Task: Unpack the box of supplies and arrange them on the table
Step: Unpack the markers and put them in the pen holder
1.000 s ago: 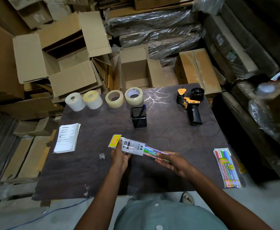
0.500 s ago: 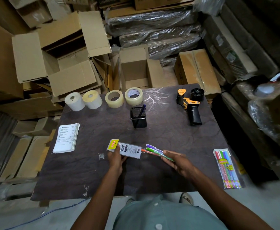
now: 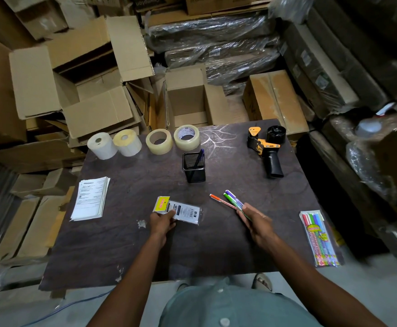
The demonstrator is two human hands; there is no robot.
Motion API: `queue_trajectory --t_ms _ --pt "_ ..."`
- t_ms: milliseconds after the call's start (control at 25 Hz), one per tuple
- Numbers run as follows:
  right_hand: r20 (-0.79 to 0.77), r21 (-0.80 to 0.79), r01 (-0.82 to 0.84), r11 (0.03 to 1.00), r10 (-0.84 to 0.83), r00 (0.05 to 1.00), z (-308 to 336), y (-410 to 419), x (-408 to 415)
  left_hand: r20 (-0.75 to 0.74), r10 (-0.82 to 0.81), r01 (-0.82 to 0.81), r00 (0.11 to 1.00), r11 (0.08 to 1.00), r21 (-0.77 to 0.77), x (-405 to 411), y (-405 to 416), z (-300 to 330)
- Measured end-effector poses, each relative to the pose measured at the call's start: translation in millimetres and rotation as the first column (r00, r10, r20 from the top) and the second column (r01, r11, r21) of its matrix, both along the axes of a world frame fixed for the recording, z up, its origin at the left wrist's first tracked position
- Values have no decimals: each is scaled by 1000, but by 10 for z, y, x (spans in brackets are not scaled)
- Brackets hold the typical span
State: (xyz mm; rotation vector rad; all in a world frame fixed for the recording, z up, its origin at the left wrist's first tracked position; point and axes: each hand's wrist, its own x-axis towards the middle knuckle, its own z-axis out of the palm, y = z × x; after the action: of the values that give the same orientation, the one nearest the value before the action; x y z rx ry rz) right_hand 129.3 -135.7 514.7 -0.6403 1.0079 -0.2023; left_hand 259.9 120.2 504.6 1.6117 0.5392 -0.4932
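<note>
Pens, a light, stiff, slippery bundle, are sitting in the right hand, fingers curling round their lower ends above the table; gripping mid-barrel is probably safer. The left hand is pinching the limp, empty wrapper near the front middle.

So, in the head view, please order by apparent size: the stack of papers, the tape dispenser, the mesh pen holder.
1. stack of papers
2. tape dispenser, close to the papers, so this order is unsure
3. mesh pen holder, clearly smallest
</note>
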Motion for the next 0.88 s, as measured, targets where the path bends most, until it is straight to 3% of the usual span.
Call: queue_trajectory --t_ms 120,200,240,320,400,560,720,880 --pt "-24 -157 -94 983 92 995 -5 33 25 38 -46 43 998 997 64 15 -39 -12" --pt "-130 -385 -278 880 246 960 -52 26 2 56 -27 23 998 998 65 46 -70 33" --pt "-209 -497 -375 783 311 927 -95 12 -19 49 -17 14 999 998 64 69 -78 48" --pt "-405 -673 -550 495 375 834 -208 -49 -83 21 -26 24 999 996 83 115 -73 45" --pt "-540 -728 -636 256 357 762 -287 -103 -124 -5 -40 40 999 994 102 152 -64 25" --pt "-648 -739 -673 -14 285 706 -151 -118 -154 11 -31 28 999 983 181 152 -69 40" --pt "-728 -681 -721 -128 219 650 -112 -138 -176 80 -44 22 996 966 259 142 -99 167" --pt "-748 -656 -746 -112 229 623 -109 -143 -176 79 -117 93 990 961 259 102 -235 144"
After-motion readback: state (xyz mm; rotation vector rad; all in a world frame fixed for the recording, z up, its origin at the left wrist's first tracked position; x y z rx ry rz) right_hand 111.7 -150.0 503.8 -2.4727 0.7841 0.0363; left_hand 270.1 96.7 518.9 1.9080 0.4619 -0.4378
